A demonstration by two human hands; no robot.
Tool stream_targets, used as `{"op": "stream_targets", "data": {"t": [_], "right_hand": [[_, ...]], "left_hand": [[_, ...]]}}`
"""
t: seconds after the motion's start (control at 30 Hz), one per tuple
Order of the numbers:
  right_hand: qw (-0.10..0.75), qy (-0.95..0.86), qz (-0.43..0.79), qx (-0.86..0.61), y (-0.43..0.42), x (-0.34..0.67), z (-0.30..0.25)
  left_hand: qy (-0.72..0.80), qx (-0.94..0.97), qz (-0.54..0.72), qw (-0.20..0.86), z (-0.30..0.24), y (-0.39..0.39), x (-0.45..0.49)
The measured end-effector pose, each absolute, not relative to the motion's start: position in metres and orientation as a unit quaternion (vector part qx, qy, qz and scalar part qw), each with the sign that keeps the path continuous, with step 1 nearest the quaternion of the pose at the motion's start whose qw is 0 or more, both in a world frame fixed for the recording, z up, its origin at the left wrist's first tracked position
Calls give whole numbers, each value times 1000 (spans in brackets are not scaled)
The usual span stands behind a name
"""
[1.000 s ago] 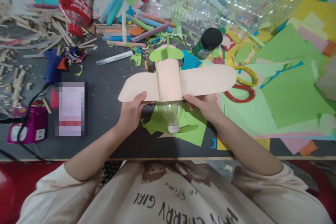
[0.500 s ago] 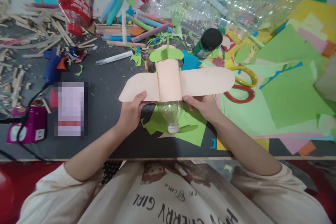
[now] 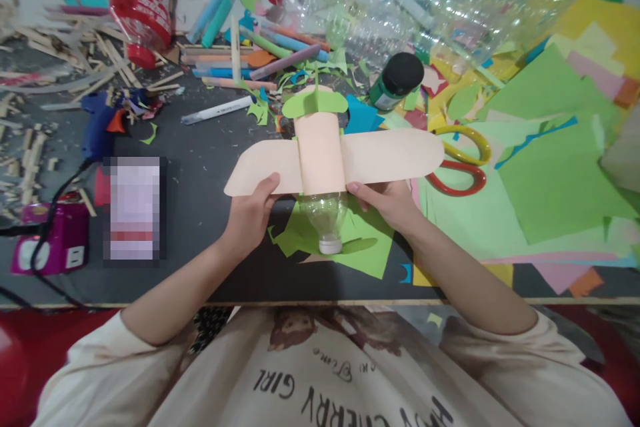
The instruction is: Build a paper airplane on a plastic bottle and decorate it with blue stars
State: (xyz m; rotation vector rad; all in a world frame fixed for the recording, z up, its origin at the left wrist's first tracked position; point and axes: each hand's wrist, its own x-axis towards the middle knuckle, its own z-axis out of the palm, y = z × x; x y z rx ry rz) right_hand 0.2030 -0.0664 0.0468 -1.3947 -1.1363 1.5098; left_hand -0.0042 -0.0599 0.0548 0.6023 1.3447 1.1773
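A toy plane [image 3: 321,153] made from a clear plastic bottle wrapped in pale peach paper lies between my hands. Its white cap [image 3: 331,245] points toward me, and green paper tail fins [image 3: 315,103] stand at the far end. Two pale wings spread out sideways, the left one [image 3: 263,163] cut at a slant, the right one [image 3: 395,155] rounded. My left hand [image 3: 253,213] pinches the near edge of the left wing, thumb on top and fingers beneath. At the root of the right wing, my right hand [image 3: 387,203] grips with its thumb on top; its other fingers are mostly hidden below.
Red- and yellow-handled scissors [image 3: 463,177] lie at the right beside green paper sheets [image 3: 555,173]. Behind the plane are a black-lidded jar [image 3: 397,80], a white marker [image 3: 219,110] and empty bottles [image 3: 450,7]. A blue glue gun [image 3: 97,123] with its cord sits at the left.
The toy plane has shifted very slightly to the left, its left wing dipping a touch toward me. Both hands keep the same hold.
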Motion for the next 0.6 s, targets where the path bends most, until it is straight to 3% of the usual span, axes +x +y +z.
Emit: {"op": "stream_targets", "data": {"t": [0.4, 0.6], "right_hand": [[328, -473, 623, -530, -74, 195, 54], [309, -485, 625, -528, -74, 196, 52]], "left_hand": [[602, 448, 404, 523, 54, -66, -12], [635, 431, 373, 522, 60, -63, -7]]}}
